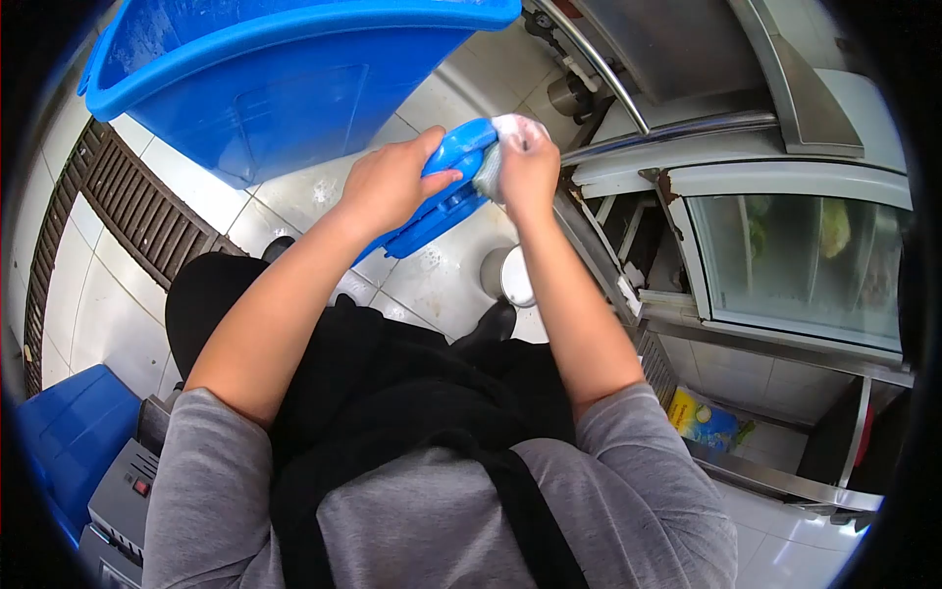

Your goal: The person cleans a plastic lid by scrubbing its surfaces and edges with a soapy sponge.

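Note:
In front of me, over the tiled floor, my left hand [386,187] grips a long blue plastic piece [432,228] by its rounded upper end, thumb across the near face. My right hand [530,177] is closed around a wet-looking white cloth or pad [516,127], with a greenish-grey part [488,175] pressed against the end of the blue piece. The exact kind of the blue piece is unclear; its lower part runs down behind my left wrist. Just beyond my hands stands a large blue bin [294,108].
A metal rail [677,131] and a glass-fronted cabinet [800,260] stand close on the right. A white-topped round container [514,275] sits on the floor near my shoe. A drain grate [147,201] runs along the left, above a grey machine [123,496].

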`<action>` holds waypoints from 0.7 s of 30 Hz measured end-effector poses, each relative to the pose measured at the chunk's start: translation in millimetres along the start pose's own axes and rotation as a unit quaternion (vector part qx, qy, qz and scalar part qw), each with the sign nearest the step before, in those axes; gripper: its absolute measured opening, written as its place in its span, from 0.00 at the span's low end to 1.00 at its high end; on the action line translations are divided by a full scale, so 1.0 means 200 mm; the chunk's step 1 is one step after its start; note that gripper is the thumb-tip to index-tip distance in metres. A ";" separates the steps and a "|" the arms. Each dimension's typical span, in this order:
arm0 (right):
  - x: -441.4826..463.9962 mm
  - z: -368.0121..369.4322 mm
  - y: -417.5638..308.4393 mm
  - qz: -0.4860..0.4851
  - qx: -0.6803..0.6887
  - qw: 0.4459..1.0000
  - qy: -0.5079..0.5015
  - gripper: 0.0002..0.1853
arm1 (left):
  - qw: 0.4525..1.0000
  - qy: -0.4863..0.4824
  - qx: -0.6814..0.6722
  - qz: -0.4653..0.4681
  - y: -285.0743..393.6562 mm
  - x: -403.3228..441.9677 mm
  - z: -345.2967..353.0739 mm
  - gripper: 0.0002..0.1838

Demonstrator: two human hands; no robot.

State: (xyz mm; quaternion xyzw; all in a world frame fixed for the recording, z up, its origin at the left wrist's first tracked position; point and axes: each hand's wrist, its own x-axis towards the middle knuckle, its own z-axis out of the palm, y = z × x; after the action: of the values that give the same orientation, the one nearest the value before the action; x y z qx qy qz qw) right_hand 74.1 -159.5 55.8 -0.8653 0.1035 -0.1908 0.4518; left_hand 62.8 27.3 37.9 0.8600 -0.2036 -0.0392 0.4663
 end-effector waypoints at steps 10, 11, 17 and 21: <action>-0.09 0.03 -0.09 -0.092 -0.042 0.995 0.007 0.07 | 1.000 -0.019 -0.002 -0.023 0.00 0.01 -0.01 0.21; -0.12 0.04 -0.10 -0.141 -0.077 0.987 0.014 0.07 | 1.000 -0.019 -0.003 -0.023 -0.01 0.02 -0.01 0.21; 0.00 0.00 -0.01 0.118 0.125 0.984 -0.049 0.10 | 0.999 -0.029 -0.005 -0.027 0.01 0.00 -0.01 0.21; -0.08 -0.01 -0.06 -0.145 -0.098 0.984 -0.009 0.10 | 0.999 -0.029 0.013 -0.012 0.00 0.00 0.00 0.20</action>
State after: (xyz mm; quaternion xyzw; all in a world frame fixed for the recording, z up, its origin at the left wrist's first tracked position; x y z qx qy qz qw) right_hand 58.1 -148.0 62.7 -0.9129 -0.0090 -0.2359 0.3331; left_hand 62.5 26.9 38.6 0.8667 -0.2077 -0.0671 0.4485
